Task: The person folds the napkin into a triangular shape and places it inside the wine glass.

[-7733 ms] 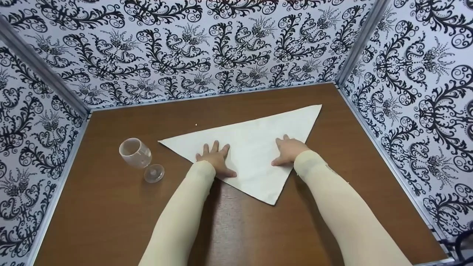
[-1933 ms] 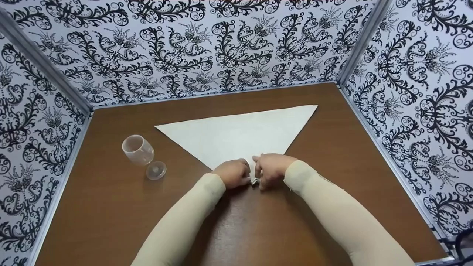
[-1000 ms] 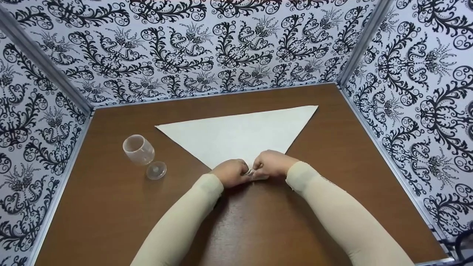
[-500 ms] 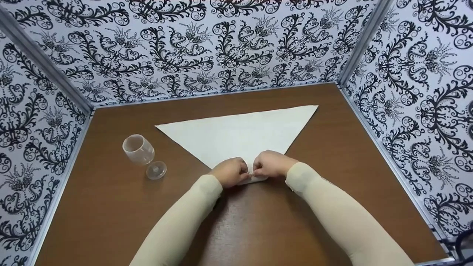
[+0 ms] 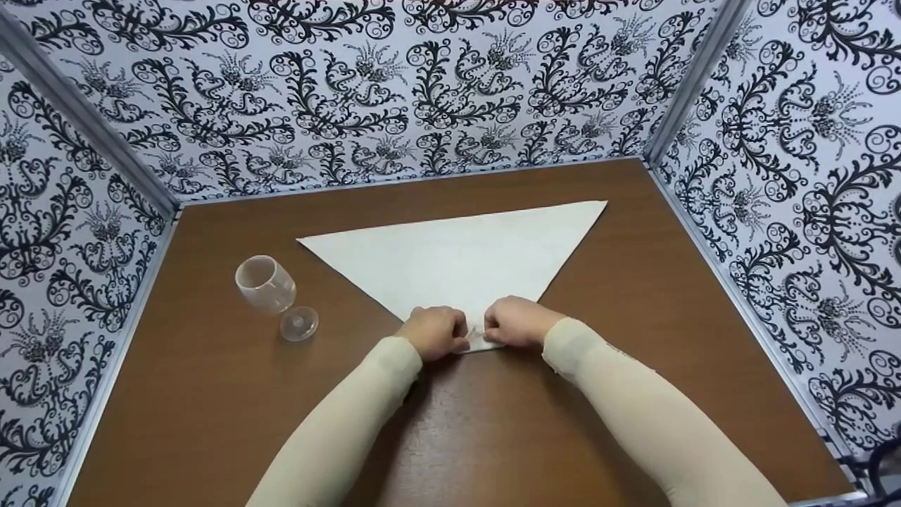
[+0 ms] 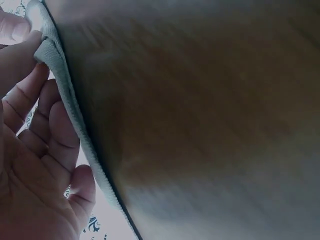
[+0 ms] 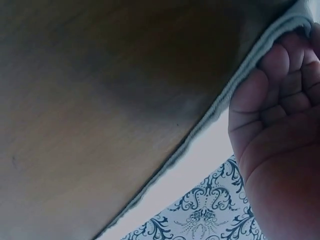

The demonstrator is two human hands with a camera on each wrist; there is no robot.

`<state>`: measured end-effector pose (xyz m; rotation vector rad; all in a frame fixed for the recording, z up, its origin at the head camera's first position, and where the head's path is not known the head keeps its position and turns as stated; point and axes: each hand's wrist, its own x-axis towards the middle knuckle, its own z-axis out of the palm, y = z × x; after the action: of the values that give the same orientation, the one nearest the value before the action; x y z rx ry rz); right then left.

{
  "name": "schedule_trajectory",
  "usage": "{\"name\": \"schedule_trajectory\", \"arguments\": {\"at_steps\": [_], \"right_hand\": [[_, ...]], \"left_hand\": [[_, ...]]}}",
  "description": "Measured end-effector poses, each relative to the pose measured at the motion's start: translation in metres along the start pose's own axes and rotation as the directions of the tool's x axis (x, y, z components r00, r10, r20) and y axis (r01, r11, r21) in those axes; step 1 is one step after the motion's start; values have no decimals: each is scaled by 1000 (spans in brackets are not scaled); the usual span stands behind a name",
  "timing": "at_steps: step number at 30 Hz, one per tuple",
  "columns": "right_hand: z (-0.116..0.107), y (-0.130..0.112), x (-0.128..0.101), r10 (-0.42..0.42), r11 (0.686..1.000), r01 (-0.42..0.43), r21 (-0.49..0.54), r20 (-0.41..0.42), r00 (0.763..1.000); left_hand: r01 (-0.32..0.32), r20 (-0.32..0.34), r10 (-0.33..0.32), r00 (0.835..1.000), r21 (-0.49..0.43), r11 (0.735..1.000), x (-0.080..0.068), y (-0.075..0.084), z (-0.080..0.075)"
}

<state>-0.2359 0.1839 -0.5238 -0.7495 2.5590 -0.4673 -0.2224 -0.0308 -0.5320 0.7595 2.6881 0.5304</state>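
A white cloth napkin [image 5: 450, 260] lies on the table as a broad triangle, its long side toward the back wall. Its near corner is turned back on itself, leaving a short blunt edge between my hands. My left hand [image 5: 433, 332] pinches the left part of that folded end; in the left wrist view its thumb presses on a small fold of the napkin [image 6: 56, 62]. Opposite it, my right hand [image 5: 517, 322] holds the right part with bent fingers. The right wrist view shows the fingers of my right hand [image 7: 280, 140] curled at the napkin's layered edge [image 7: 200, 132].
To the left of the napkin a clear stemmed glass [image 5: 266, 285] stands on its round foot. The brown wooden table [image 5: 450, 436] is bordered at the back and sides by patterned black-and-white walls [image 5: 450, 91]. A dark cable [image 5: 876, 465] shows at the lower right.
Earlier my hands lay spread on the napkin and its near corner was pointed. They have since come together at that corner, gathered it and turned it back. Lately they have barely shifted.
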Motion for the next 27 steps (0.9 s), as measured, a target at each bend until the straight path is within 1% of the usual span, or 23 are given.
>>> {"name": "schedule_trajectory", "arguments": {"at_steps": [3, 5, 9, 12, 14, 18, 22, 24, 27], "right_hand": [[4, 2, -1, 9, 1000, -9, 2, -29, 1000], [6, 3, -2, 3, 1000, -2, 12, -46, 999], [8, 5, -4, -45, 999, 47, 26, -76, 996], [9, 6, -5, -82, 996, 84, 17, -83, 993], [9, 7, -7, -92, 996, 93, 8, -80, 993], [8, 6, -10, -81, 997, 82, 10, -55, 995], [8, 4, -11, -63, 998, 64, 26, -38, 997], [9, 4, -11, -66, 998, 67, 15, -45, 997], [9, 4, -10, -76, 997, 75, -6, -64, 995]], "left_hand": [[-15, -6, 15, 1000, -15, 1000, 0, 1, 1], [-37, -4, 37, 999, -5, 999, -1, 1, 1], [-101, 1, 101, 995, 44, 994, -3, 1, 3], [-143, 3, 143, 990, 90, 986, -5, 1, 4], [-160, 7, 161, 987, 117, 980, -6, 0, 4], [-175, 5, 176, 984, 162, 971, -7, 1, 4], [-182, -23, 189, 982, 184, 966, -6, 2, 3], [-179, -42, 189, 981, 175, 968, -6, 2, 3], [-156, -59, 164, 985, 123, 980, -5, 0, 3]]}}
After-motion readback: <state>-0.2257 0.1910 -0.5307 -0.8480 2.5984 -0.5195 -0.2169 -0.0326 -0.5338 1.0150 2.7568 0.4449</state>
